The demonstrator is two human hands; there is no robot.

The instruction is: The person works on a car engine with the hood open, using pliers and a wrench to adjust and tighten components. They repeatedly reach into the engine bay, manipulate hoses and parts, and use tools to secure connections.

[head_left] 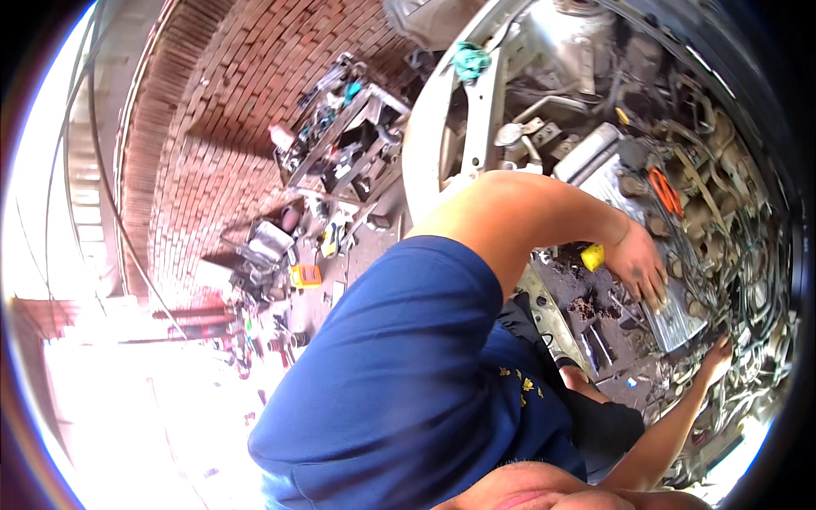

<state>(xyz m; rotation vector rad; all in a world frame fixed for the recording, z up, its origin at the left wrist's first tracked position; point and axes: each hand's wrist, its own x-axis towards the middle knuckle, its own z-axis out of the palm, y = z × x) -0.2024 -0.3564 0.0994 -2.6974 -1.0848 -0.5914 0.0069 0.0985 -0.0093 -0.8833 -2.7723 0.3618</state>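
Observation:
My left hand [637,265] reaches across the engine bay and lies over a long silver metal part [674,330], its fingers stretched out along the edge. Further right, my right hand [718,359] is at the hoses and cables [752,293], fingers curled in; what they grip is too small to make out. An orange-handled tool [665,192] lies among the engine parts, just beyond my left hand. Next to my left wrist is a small yellow object [592,257], its kind unclear.
A green rag [470,61] hangs on the pale car body frame [483,127]. Long metal tools [599,344] lie on the ground below the bay. At left, a cluttered rack of parts [348,140] stands against a brick wall [229,110], near an orange-yellow container [305,276].

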